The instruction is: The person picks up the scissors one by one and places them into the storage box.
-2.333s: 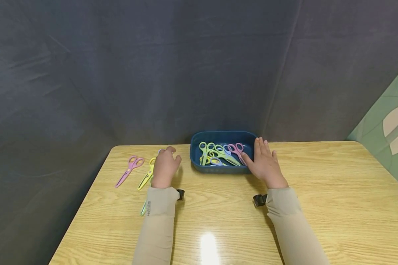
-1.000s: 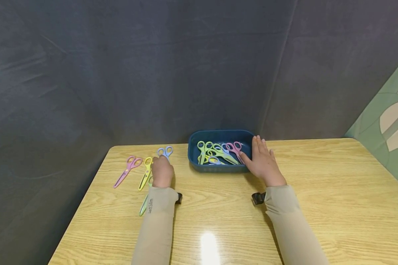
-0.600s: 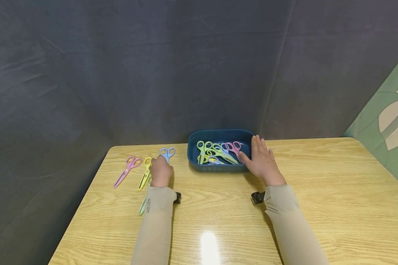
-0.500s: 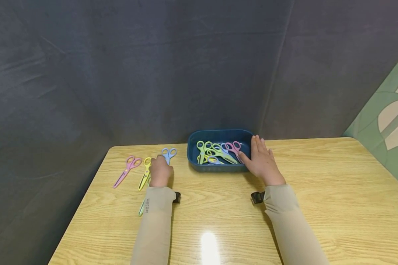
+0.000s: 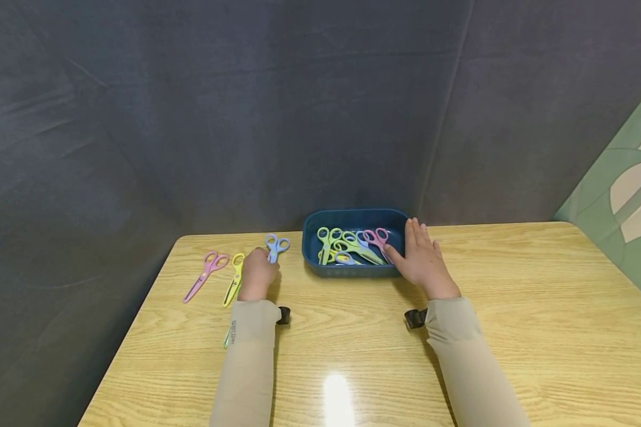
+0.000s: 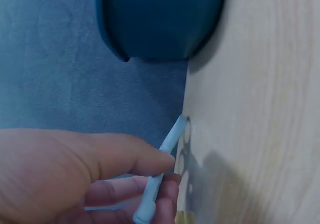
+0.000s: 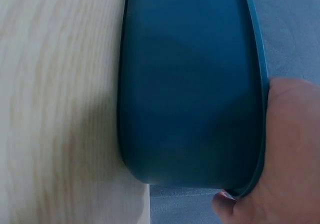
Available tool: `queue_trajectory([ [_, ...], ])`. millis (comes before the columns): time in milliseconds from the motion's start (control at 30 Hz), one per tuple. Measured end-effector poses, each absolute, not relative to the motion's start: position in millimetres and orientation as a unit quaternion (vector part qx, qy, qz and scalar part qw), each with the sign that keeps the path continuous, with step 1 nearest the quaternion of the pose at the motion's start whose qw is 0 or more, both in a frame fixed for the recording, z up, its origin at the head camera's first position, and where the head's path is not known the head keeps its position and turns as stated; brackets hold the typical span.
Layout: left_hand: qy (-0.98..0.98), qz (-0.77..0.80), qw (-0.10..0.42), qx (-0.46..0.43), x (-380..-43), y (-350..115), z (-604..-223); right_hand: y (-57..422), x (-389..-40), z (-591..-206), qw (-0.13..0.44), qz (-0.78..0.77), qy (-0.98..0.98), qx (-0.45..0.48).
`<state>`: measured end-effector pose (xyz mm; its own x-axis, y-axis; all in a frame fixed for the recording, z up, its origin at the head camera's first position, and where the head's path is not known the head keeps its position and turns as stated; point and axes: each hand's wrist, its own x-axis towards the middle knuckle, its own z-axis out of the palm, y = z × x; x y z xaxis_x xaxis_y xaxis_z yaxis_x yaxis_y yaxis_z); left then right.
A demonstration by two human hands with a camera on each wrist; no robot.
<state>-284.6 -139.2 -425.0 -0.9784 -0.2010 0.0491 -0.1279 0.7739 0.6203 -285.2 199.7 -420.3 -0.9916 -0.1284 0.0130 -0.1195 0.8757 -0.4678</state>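
Note:
My left hand point(image 5: 259, 274) pinches a pair of blue scissors point(image 5: 275, 248) between thumb and fingers, handle loops pointing away. In the left wrist view the scissors point(image 6: 172, 134) are seen edge-on, tilted, just over the table. To the right stands a dark blue plastic bin point(image 5: 347, 271) holding several green, yellow, blue and pink scissors. My right hand point(image 5: 426, 264) rests against the bin's right end with straight fingers, its thumb over the rim. The right wrist view shows this hand point(image 7: 292, 149) touching the bin's rim.
Left of my left hand lie pink scissors point(image 5: 207, 276) and yellow scissors point(image 5: 235, 280). Green scissors point(image 5: 227, 338) are mostly hidden under my left forearm. The wooden table point(image 5: 352, 332) ends at a dark grey fabric wall point(image 5: 299, 118) behind the bin.
My left hand has taken hold of the blue scissors. Their handles have shifted right and turned slightly, nearer to the bin. My right hand stays at the bin.

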Motion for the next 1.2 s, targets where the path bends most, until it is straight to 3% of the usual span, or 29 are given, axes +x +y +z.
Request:
queue_trajectory([
  [233,-0.905,-0.385,0.156,0.095,-282.3,-140.5,-420.6,200.0,-284.8,-420.3,0.010,-0.239,0.969,-0.061],
  [600,-0.854,-0.444,0.257,0.085,-282.0,-138.7,-415.3,199.6,-286.2,-421.2,0.008,-0.238,0.969,-0.061],
  [933,-0.802,-0.496,0.312,0.113,-288.8,-138.0,-415.8,199.4,-287.1,-422.5,0.005,-0.238,0.969,-0.062],
  [1200,-0.789,-0.517,0.304,0.131,-287.4,-139.4,-412.3,199.3,-288.0,-424.6,0.000,-0.240,0.969,-0.064],
])
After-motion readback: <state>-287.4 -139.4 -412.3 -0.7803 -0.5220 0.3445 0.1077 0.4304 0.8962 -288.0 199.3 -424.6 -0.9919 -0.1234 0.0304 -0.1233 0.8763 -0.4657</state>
